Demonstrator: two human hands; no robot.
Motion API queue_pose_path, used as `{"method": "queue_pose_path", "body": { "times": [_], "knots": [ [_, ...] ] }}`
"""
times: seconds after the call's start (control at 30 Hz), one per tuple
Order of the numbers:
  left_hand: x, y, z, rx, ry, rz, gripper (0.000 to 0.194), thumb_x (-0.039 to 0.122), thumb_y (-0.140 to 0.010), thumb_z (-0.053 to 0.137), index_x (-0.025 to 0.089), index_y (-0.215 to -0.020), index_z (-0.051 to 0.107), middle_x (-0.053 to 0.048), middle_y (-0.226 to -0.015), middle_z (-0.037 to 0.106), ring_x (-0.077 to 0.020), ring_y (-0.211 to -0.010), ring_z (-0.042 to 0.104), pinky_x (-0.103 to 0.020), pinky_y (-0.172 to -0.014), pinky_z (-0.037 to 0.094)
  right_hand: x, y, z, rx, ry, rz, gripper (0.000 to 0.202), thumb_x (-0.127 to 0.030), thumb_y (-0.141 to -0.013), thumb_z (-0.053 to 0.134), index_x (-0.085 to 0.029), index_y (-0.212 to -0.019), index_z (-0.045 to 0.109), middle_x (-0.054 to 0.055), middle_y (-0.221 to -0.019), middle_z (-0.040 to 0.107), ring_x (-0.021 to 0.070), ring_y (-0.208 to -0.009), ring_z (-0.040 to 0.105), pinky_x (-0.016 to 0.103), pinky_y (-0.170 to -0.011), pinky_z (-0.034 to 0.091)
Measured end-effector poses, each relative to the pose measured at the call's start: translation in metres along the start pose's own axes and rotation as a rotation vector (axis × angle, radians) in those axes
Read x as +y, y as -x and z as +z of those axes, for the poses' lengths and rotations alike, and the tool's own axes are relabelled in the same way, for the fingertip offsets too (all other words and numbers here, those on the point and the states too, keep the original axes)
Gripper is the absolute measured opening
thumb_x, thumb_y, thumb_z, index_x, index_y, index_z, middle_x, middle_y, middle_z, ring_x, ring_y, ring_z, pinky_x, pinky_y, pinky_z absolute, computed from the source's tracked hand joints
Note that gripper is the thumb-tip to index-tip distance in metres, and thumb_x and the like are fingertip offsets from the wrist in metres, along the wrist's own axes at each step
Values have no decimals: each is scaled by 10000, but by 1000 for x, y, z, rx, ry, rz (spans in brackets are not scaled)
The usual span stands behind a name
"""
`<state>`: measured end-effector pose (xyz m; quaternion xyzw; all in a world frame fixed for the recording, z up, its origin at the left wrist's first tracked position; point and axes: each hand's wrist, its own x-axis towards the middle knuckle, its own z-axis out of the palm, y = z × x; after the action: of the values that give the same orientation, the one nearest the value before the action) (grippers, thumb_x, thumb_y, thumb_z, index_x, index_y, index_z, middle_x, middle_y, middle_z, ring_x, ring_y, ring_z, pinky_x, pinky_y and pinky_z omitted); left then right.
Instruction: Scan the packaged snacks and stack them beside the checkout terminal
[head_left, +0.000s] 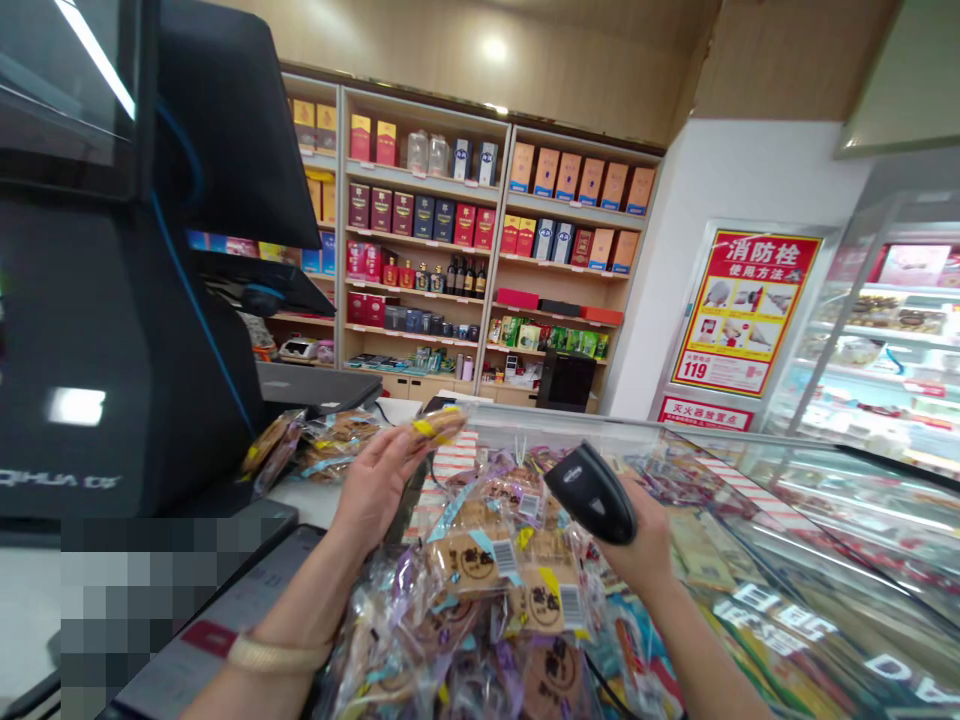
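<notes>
My left hand [379, 480], with a bangle on its wrist, pinches a small clear-wrapped packet [440, 426] with yellow on it, raised above the counter. A black handheld scanner [592, 493] is gripped in my right hand [643, 535], its head tilted to the upper left. Below and between both hands lies a heap of clear-wrapped snack packets [469, 560], several showing barcodes and brown labels. More wrapped packets [337, 445] rest on the counter left of my left hand, beside the dark machine.
A large black register with screens [97, 350] stands at the left. Glass display cases [787, 520] extend to the right. Shelves of boxed goods [427, 240] line the back, and a red and yellow poster [746, 310] hangs on the wall.
</notes>
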<state>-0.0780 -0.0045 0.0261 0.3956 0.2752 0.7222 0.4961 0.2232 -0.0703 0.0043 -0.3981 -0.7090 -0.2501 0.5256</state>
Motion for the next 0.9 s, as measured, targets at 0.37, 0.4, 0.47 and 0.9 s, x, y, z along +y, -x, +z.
{"method": "queue_pose_path", "body": {
  "times": [0.37,0.4,0.47,0.9],
  "knots": [
    [1,14,-4,-293,-775,635,164,378,-715,737,227,-779,736,-97,-1043,667,-276,-1138,591,-389,-918,528,-15,-29,6,-207,-3,-44,102,-288,-760,589,-206,-810,624,40,-701,662,194,-638,615,287,-578,448],
    [1,14,-4,-295,-798,639,169,374,-718,731,227,-802,734,-100,-1069,661,-281,-1159,580,-387,-914,529,-15,-26,6,-198,-12,-42,106,-294,-758,585,-206,-806,621,38,-693,656,192,-630,609,287,-574,442],
    [0,16,-3,-300,-830,615,234,375,-722,718,228,-904,725,-111,-1145,640,-289,-1197,555,-365,-871,543,-15,-18,6,-191,-24,-39,110,-301,-751,579,-208,-797,617,30,-668,633,186,-615,593,285,-567,426],
    [-1,24,2,-381,-1024,730,622,304,-778,672,244,-1364,472,-116,-1298,602,-284,-1237,540,-402,-951,521,-47,-14,18,-324,-146,0,158,-315,-719,658,-219,-841,628,11,-691,628,174,-651,577,277,-593,379]
  ]
}}
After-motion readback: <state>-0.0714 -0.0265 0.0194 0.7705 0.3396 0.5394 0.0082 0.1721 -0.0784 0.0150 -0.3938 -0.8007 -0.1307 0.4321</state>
